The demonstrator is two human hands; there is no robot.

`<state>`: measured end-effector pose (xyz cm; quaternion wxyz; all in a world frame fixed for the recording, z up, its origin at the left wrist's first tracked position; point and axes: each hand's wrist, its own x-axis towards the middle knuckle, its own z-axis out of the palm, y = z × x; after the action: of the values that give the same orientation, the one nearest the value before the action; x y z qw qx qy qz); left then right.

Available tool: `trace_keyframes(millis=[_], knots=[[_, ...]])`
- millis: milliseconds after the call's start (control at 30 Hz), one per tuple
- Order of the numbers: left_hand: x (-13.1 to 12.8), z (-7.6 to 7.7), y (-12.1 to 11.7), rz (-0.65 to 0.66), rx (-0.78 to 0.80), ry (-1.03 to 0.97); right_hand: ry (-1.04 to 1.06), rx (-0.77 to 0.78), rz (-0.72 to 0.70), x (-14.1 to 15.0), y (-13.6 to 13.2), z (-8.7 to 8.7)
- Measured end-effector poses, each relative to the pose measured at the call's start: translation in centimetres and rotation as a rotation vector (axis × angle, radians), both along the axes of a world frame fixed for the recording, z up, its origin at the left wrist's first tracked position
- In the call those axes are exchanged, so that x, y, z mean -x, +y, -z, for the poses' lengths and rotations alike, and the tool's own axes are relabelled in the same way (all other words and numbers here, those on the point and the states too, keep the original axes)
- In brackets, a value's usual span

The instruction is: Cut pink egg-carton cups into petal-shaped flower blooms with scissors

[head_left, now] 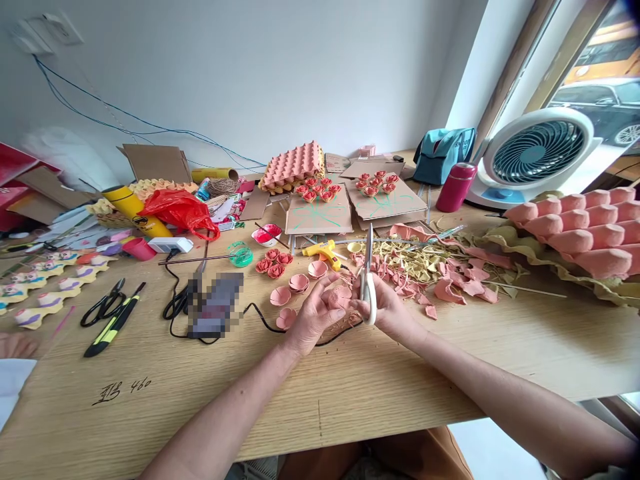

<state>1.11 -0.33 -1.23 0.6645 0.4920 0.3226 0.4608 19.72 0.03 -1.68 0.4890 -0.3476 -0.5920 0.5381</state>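
Observation:
Between the fingers of my left hand (313, 320) is a pink egg-carton cup (339, 297), its rounded side facing me. My right hand (393, 307) grips white-handled scissors (369, 293), blades pointing up and away from me; whether the blades are parted is hard to make out. Close to my left hand lie several cut pink cups (299, 283) and a cluster of red paper flowers (274, 263). Just beyond my hands rests a yellow glue gun (323, 253). Pink and yellowish carton scraps (425, 267) are heaped past my right hand.
Pink egg trays (580, 230) are stacked at the right, near a white fan (537, 157) and a red bottle (457, 187). Cardboard sheets (320, 217) with red flowers stand at the back. Black scissors (103, 303) and a utility knife (115, 323) lie left. Another person's hand (17, 345) shows at the left edge.

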Motion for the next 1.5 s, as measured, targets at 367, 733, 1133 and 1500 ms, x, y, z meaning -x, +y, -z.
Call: trace_keyframes(millis=[367, 733, 1133, 1500], knots=[[0.2, -0.5, 0.1, -0.15, 0.007, -0.062, -0.138, -0.1, 0.0, -0.4, -0.4, -1.0], [1.1, -0.9, 1.0, -0.261, -0.027, -0.243, 0.141, 0.316, -0.558, 0.1, -0.8, -0.2], [0.9, -1.0, 1.1, -0.307, 0.071, -0.234, -0.283, 0.001, -0.228, -0.6, -0.3, -1.1], [0.8, -0.8, 0.8, -0.281, 0.073, -0.29, -0.607, -0.207, -0.166, -0.6, -0.5, -0.4]])
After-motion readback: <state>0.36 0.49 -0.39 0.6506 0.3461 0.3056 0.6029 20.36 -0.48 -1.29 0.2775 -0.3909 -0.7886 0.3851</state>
